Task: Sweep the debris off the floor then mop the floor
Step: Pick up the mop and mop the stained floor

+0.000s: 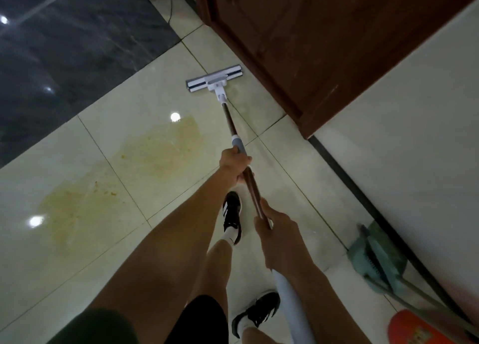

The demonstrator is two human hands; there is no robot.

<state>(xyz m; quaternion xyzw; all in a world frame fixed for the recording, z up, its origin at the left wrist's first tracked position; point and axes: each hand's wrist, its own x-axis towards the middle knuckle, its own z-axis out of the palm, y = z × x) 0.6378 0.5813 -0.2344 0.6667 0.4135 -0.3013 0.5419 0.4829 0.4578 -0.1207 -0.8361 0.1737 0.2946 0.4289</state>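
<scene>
Both hands on the mop [234,132], shaft running up and away from the person; left hand [234,163] grips the shaft further out, fingers wrapped tight round it just below the grey collar [239,144], right hand [274,223] grips nearer the body, fingers and thumb clamped on the brown shaft, white end of the handle passing back under the right forearm. Mop head [215,78] flat on the pale tile floor [124,102], well beyond the left fingers, just beside the base of the brown wooden cabinet [298,45]; touching it or not, cannot tell. Yellowish stain [121,172] with small orange specks spreads over the tiles to the left of both hands, apart from the mop head. Dark tile area [64,45] further left and beyond. Black and white shoe [232,211] sits below the shaft between the two hands, second shoe [259,312] nearer the body. To the right of the right fingers, by the white wall [414,136], a green dustpan [375,260] with a broom lying on the floor, and a red object [420,328] at the bottom edge, kind unclear
</scene>
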